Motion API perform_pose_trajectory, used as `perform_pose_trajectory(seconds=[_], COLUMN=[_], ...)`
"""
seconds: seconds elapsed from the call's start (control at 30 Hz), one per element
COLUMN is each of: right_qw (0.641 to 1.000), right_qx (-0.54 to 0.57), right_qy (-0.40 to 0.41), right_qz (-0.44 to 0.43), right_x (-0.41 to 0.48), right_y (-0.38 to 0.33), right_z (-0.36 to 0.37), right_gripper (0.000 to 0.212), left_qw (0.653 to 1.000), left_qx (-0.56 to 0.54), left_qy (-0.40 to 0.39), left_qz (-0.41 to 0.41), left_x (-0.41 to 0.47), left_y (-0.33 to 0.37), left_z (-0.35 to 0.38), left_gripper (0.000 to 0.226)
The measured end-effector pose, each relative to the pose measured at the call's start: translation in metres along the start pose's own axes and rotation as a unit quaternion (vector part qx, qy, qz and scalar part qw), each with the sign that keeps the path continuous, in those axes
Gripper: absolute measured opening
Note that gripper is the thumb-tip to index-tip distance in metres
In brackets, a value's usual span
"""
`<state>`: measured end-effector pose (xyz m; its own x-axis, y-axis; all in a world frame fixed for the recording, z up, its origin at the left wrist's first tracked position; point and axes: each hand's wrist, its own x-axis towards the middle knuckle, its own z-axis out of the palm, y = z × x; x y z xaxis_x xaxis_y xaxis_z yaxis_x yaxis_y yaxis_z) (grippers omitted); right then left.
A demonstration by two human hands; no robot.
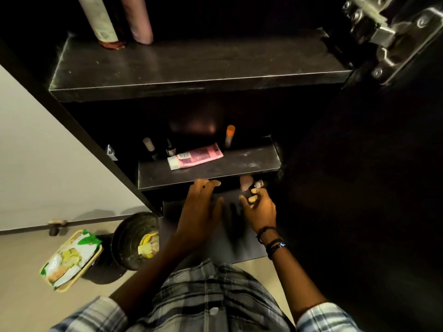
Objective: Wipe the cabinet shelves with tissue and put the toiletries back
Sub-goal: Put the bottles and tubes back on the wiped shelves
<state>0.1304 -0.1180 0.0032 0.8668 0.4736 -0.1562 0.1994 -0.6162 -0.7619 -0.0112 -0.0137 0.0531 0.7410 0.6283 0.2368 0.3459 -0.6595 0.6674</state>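
A dark open cabinet fills the view. Its upper shelf (196,65) carries a white bottle (100,20) and a pink bottle (139,20) at the back left. On the middle shelf (251,161) a pink tube (195,155) lies flat, with two small bottles (159,148) and an orange-capped stick (229,136) behind it. My left hand (201,209) reaches under that shelf with fingers spread and holds nothing. My right hand (260,207) is beside it, fingers curled near a small pinkish item (246,182) and a small metallic-capped item (259,183) on the lowest shelf; a grip is not clear. No tissue shows.
A round dark bin (127,238) with yellow scraps stands on the floor left of the cabinet. A green and white packet (72,257) lies in a tray further left. The cabinet door with a metal hinge (388,37) stands open on the right. A white wall is at the left.
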Motion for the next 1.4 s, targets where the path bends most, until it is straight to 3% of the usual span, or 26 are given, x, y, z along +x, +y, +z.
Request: perform_pose_trajectory(seconds=[0.13,0.27,0.33,0.5,0.63,0.7,0.83,0.9,1.1,1.4], right_qw=[0.998,0.990,0.973,0.893,0.868,0.883,0.951,0.965,0.971,0.958], right_qx=[-0.029,-0.120,-0.193,-0.390,-0.446,-0.418,-0.253,-0.196,-0.076,0.125], right_qy=[-0.031,-0.065,-0.099,-0.195,-0.177,-0.169,-0.157,-0.161,-0.193,-0.138], right_qz=[0.040,-0.048,-0.079,-0.112,-0.127,-0.128,-0.086,-0.071,-0.117,-0.218], right_x=[0.014,0.040,0.059,0.096,0.104,0.096,0.057,0.034,-0.031,-0.086], right_y=[0.017,0.017,0.015,0.007,0.006,0.004,-0.014,-0.028,-0.100,-0.202], right_z=[0.012,0.021,0.028,0.042,0.049,0.046,0.035,0.027,-0.015,-0.070], right_gripper=[0.045,0.048,0.042,0.034,0.034,0.031,0.019,0.022,0.004,0.028], left_qw=[0.998,0.994,0.993,0.992,0.992,0.992,0.992,0.992,0.990,0.975], left_qx=[0.011,0.031,0.028,0.024,0.041,0.050,0.031,0.023,-0.031,-0.218], left_qy=[-0.054,-0.105,-0.114,-0.117,-0.114,-0.104,-0.112,-0.113,-0.113,-0.014], left_qz=[-0.011,-0.014,-0.016,-0.032,-0.046,-0.050,-0.056,-0.057,-0.075,-0.028], left_x=[-0.012,-0.019,-0.020,-0.029,-0.035,-0.038,-0.044,-0.046,-0.050,-0.027], left_y=[-0.008,-0.014,-0.016,-0.025,-0.035,-0.038,-0.046,-0.048,-0.045,0.015], left_z=[0.014,0.021,0.021,0.016,0.009,0.005,-0.004,-0.008,-0.031,-0.118], left_gripper=[0.042,0.048,0.048,0.049,0.047,0.043,0.043,0.045,0.057,0.027])
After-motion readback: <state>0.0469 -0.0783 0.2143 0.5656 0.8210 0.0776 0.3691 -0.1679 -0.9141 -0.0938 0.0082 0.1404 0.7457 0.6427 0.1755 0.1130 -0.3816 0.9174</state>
